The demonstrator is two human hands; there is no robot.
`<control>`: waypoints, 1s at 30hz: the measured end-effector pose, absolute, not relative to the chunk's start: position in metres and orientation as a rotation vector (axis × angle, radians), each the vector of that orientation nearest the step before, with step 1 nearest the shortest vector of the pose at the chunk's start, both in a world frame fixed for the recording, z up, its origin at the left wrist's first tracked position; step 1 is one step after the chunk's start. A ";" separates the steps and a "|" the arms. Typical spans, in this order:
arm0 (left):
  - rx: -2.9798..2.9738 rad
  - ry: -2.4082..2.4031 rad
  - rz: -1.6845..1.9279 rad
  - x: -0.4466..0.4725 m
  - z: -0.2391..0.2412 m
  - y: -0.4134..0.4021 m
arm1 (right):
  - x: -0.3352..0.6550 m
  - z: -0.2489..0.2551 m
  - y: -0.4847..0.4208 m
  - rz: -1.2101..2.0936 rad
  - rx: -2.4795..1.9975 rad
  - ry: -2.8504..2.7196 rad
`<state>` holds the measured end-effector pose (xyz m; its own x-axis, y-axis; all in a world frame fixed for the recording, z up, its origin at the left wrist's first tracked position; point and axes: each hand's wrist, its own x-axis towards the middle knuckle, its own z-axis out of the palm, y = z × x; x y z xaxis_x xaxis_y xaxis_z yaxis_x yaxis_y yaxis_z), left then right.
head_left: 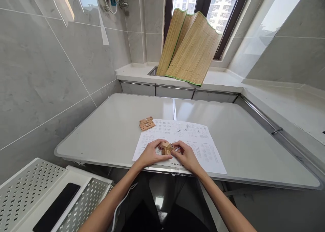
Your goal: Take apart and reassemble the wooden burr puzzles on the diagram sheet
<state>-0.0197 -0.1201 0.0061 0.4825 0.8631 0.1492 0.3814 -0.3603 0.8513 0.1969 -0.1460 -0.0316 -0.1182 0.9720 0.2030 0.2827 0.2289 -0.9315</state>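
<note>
Between both hands, low over the printed sheet, is a small cluster of interlocking wooden puzzle blocks (166, 147). My left hand (152, 153) closes on the cluster's left side with thumb and fingers. From the right, my right hand (185, 154) pinches the other side of it. Under the hands lies the white instruction sheet (212, 157), printed with small diagrams. Several flat, notched wooden pieces (147, 124) sit at the sheet's upper left corner. The fingers partly cover the cluster, so how its blocks join cannot be made out fully.
The grey folding table (241, 133) has a centre seam and a near edge close to my wrists. A dark phone (57, 206) rests on a white perforated stand (27, 188) at lower left. Behind, a folded bamboo mat (193, 49) leans on the white counter (137, 71) before the window.
</note>
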 end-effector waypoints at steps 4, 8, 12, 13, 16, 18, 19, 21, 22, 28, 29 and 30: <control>1.933 1.054 0.779 -0.019 0.005 -0.120 | 0.194 -0.030 -0.147 0.945 -1.188 -1.598; 1.873 1.097 0.790 -0.017 0.004 -0.120 | 0.192 -0.029 -0.149 0.884 -1.164 -1.610; 1.815 1.107 0.784 -0.017 0.003 -0.120 | 0.193 -0.034 -0.149 0.870 -1.125 -1.644; 1.795 1.107 0.790 -0.018 0.002 -0.119 | 0.193 -0.035 -0.149 0.859 -1.112 -1.658; 1.726 1.103 0.817 -0.019 0.001 -0.119 | 0.191 -0.037 -0.151 0.775 -1.089 -1.727; 1.695 1.096 0.814 -0.020 0.001 -0.120 | 0.188 -0.036 -0.153 0.702 -1.100 -1.784; 1.692 1.092 0.803 -0.020 0.001 -0.121 | 0.186 -0.036 -0.155 0.666 -1.111 -1.809; 1.722 1.080 0.769 -0.020 0.002 -0.122 | 0.184 -0.035 -0.157 0.602 -1.144 -1.842; 1.752 1.069 0.751 -0.020 0.003 -0.123 | 0.183 -0.034 -0.158 0.573 -1.161 -1.852; 1.882 1.020 0.690 -0.020 0.004 -0.123 | 0.183 -0.033 -0.159 0.485 -1.185 -1.887; 1.878 1.021 0.691 -0.020 0.003 -0.122 | 0.183 -0.032 -0.159 0.482 -1.185 -1.885; 1.873 1.019 0.689 -0.019 0.003 -0.121 | 0.183 -0.031 -0.159 0.479 -1.184 -1.881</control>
<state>-0.0193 -0.1213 0.0029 0.5111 0.8574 0.0600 0.3752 -0.2854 0.8819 0.1834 -0.1592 -0.0314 -0.1998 0.8699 0.4509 0.5482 0.4807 -0.6844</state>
